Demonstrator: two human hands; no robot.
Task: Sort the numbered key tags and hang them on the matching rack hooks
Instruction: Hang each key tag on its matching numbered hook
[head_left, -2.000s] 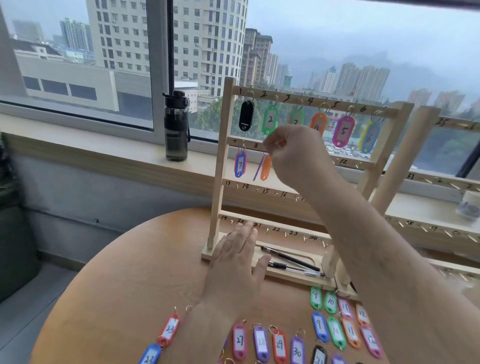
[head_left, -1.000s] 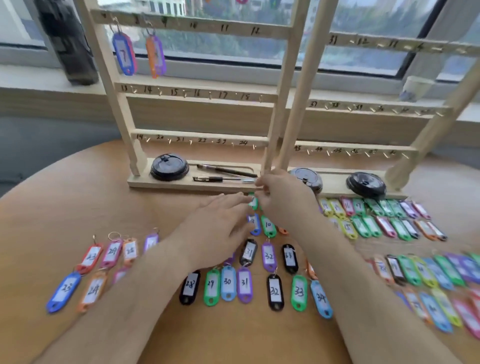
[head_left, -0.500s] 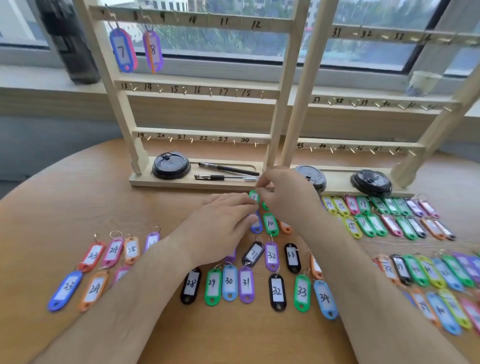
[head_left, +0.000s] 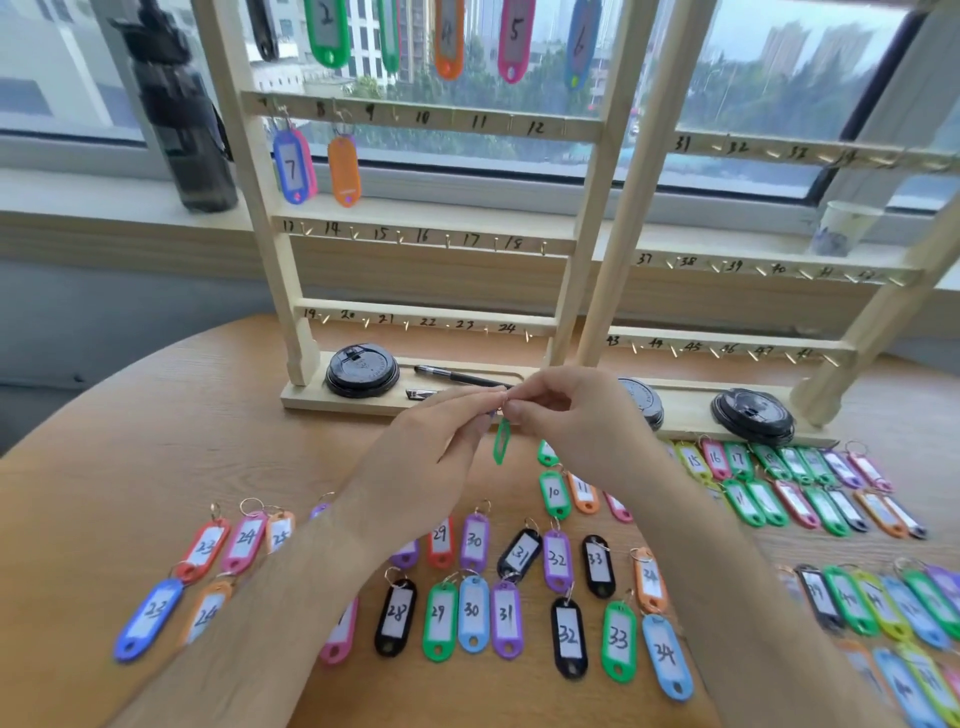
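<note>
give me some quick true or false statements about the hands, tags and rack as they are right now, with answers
1. The left hand and right hand both pinch the top end of the green tag, held off the table. True.
2. The blue tag 7 lies on the table. False: it hangs from the second rail of the rack.
3. The hooks 13 to 18 carry no tags. True.
4. The dark bottle stands on the table. False: it stands on the window sill behind the rack.
5. The black tag 28 lies flat on the table. True.
</note>
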